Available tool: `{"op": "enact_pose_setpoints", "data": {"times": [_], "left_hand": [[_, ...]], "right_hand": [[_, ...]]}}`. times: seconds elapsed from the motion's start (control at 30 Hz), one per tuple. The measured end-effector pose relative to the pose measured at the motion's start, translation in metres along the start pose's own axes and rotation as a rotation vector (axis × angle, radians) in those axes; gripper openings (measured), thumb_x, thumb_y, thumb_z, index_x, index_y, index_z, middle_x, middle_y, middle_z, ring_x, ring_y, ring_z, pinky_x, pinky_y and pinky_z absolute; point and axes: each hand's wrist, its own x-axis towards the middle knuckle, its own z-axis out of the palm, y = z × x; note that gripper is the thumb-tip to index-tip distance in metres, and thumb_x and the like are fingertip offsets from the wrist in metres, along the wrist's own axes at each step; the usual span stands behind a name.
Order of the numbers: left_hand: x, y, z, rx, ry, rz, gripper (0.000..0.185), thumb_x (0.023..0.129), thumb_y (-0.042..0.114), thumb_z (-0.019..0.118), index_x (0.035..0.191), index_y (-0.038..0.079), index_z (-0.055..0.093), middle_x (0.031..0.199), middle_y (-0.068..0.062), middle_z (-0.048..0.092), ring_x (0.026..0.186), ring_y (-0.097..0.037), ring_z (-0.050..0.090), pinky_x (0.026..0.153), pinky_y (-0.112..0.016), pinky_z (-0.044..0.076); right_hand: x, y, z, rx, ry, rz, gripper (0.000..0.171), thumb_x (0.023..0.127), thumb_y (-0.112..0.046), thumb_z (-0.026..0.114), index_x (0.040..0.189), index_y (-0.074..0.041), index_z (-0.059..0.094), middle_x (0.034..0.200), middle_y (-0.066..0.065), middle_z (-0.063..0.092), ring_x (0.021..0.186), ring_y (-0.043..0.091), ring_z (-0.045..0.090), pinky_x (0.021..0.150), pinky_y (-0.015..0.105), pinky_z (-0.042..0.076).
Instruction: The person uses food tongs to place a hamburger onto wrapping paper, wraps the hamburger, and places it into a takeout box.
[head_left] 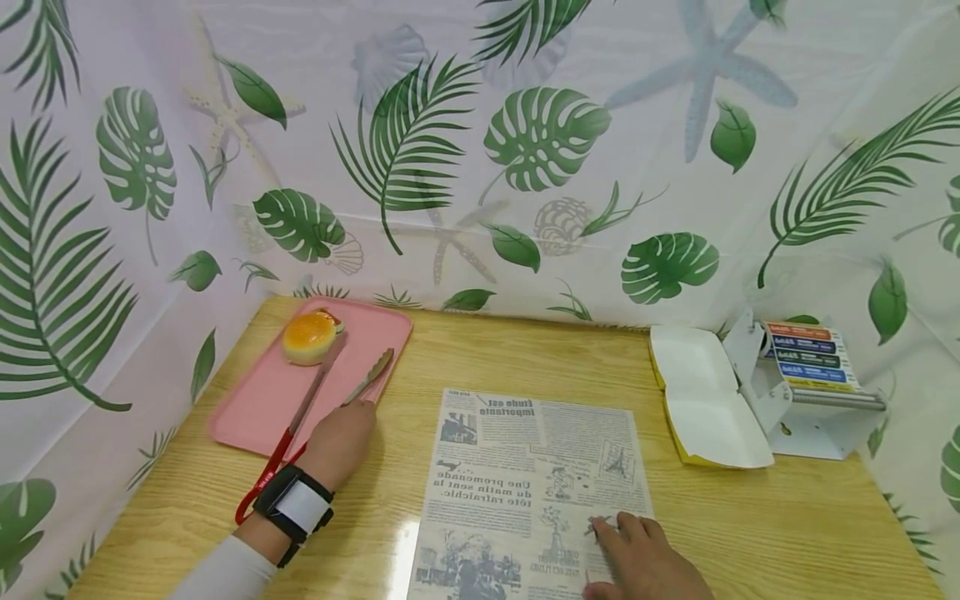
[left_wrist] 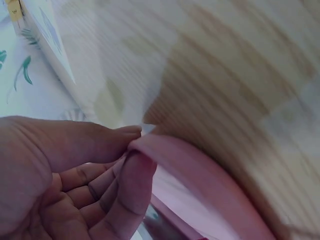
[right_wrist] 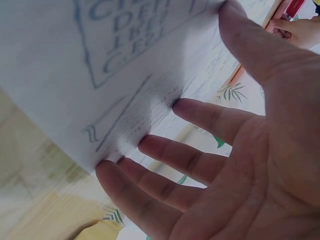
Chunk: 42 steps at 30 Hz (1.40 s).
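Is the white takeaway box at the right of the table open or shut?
Open. The white box lies with its lid folded back flat, so the pale inside faces up; nothing shows inside it in the head view.

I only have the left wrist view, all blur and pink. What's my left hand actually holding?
Observer: The left hand grips red-handled tongs over the pink tray.
Operator: Anything on that tray?
Observer: A round orange bun lies at its far end, by the tong tips.
Operator: And the other hand?
Observer: The right hand rests with straight fingers on a printed paper sheet on the table.
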Motion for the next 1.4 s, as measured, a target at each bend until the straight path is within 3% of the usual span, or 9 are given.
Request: {"op": "enact_pose_setpoints", "data": {"times": [0.5, 0.97, 1.07, 1.13, 1.23, 1.3, 1.4], "left_hand": [[-0.006, 0.027, 0.003, 0.009, 0.038, 0.065, 0.011, 0.098, -0.006, 0.06, 0.107, -0.008, 0.065, 0.096, -0.018, 0.068, 0.084, -0.028, 0.069, 0.073, -0.04, 0.059], [-0.008, 0.037, 0.004, 0.012, 0.042, 0.054, 0.01, 0.096, -0.001, 0.065, 0.105, -0.007, 0.065, 0.089, -0.016, 0.065, 0.072, -0.022, 0.065, 0.061, -0.037, 0.059], [-0.008, 0.035, 0.002, 0.005, 0.053, 0.028, 0.008, 0.097, 0.002, 0.065, 0.096, -0.006, 0.065, 0.082, -0.014, 0.064, 0.067, -0.023, 0.064, 0.056, -0.038, 0.057], [-0.008, 0.031, -0.005, -0.016, 0.07, -0.001, 0.012, 0.095, 0.007, 0.069, 0.094, -0.005, 0.066, 0.08, -0.014, 0.063, 0.069, -0.024, 0.065, 0.056, -0.04, 0.057], [-0.007, 0.02, -0.016, -0.039, 0.149, -0.044, 0.027, 0.089, 0.017, 0.078, 0.095, -0.005, 0.064, 0.084, -0.015, 0.062, 0.077, -0.029, 0.062, 0.057, -0.043, 0.057], [-0.007, 0.011, -0.022, -0.043, 0.175, -0.089, 0.049, 0.084, 0.026, 0.084, 0.115, -0.005, 0.063, 0.092, -0.018, 0.061, 0.083, -0.034, 0.058, 0.06, -0.045, 0.056], [-0.01, -0.002, -0.025, -0.038, 0.16, -0.157, 0.071, 0.078, 0.034, 0.088, 0.126, -0.007, 0.057, 0.095, -0.022, 0.058, 0.085, -0.039, 0.054, 0.059, -0.048, 0.053]], "right_hand": [[0.0, 0.001, 0.004, -0.014, 0.029, -0.02, 0.089, 0.08, -0.07, 0.07, 0.14, -0.004, 0.057, 0.134, 0.023, 0.053, 0.123, 0.05, 0.048, 0.092, 0.067, 0.047], [-0.001, 0.003, 0.006, -0.016, 0.044, -0.04, 0.089, 0.082, -0.069, 0.068, 0.14, -0.003, 0.056, 0.134, 0.024, 0.052, 0.123, 0.05, 0.048, 0.092, 0.066, 0.047], [-0.001, 0.003, 0.007, -0.01, 0.03, -0.033, 0.091, 0.081, -0.071, 0.067, 0.141, -0.003, 0.056, 0.135, 0.023, 0.052, 0.123, 0.05, 0.047, 0.092, 0.066, 0.047], [0.0, 0.003, 0.007, -0.008, 0.025, -0.031, 0.092, 0.081, -0.072, 0.066, 0.141, -0.004, 0.056, 0.135, 0.023, 0.052, 0.123, 0.05, 0.047, 0.092, 0.066, 0.047], [0.0, 0.004, 0.007, -0.007, 0.01, -0.016, 0.093, 0.08, -0.074, 0.065, 0.142, -0.005, 0.056, 0.136, 0.023, 0.052, 0.124, 0.05, 0.047, 0.093, 0.067, 0.046], [0.0, 0.004, 0.006, -0.007, 0.0, -0.014, 0.093, 0.081, -0.073, 0.065, 0.142, -0.005, 0.056, 0.137, 0.023, 0.052, 0.125, 0.05, 0.047, 0.094, 0.067, 0.046], [0.001, 0.004, 0.005, -0.005, -0.025, 0.001, 0.092, 0.081, -0.074, 0.065, 0.142, -0.006, 0.056, 0.138, 0.022, 0.051, 0.125, 0.05, 0.047, 0.094, 0.067, 0.045]]}}
